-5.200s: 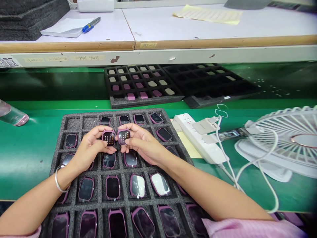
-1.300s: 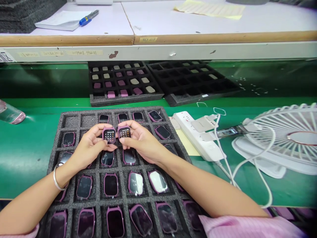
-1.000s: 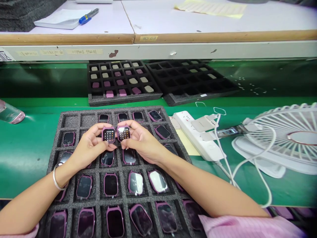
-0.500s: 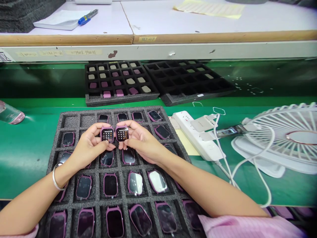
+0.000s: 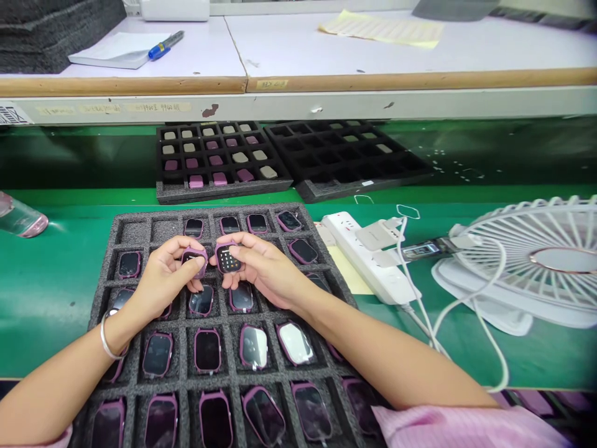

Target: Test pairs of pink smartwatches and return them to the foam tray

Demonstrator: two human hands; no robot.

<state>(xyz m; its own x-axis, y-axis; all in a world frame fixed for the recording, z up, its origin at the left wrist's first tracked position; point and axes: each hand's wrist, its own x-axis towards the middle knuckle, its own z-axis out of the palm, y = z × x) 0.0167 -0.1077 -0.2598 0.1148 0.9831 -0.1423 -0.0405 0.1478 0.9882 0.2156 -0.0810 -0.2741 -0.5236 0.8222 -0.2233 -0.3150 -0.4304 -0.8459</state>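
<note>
My left hand [image 5: 170, 274] is closed around a purple smartwatch body [image 5: 201, 256], its thumb lying across the lit screen. Close beside it, my right hand [image 5: 263, 267] grips a second purple smartwatch [image 5: 228, 261], whose screen shows a keypad-like grid; the thumb rests at the screen's top edge. Both watches are strapless and held above a dark grey foam tray [image 5: 185, 317]. Purple watch bodies with dark screens lie in many of its compartments, such as the watch [image 5: 208, 350] below my hands. Two nearby compartments at the upper left hold nothing.
Behind stand a foam tray of beige and purple pieces [image 5: 224, 193] and a darker tray [image 5: 336, 189]. To the right are a white power strip [image 5: 368, 267] with plugs and cables, and a white fan [image 5: 559, 258]. A clear bottle [image 5: 21, 214] lies left; a shelf [image 5: 326, 84] spans the back.
My left thumb has slid up over its watch's screen, and that watch has tilted. My right thumb has moved from the lower edge to the screen's top. The camera view has shifted slightly.
</note>
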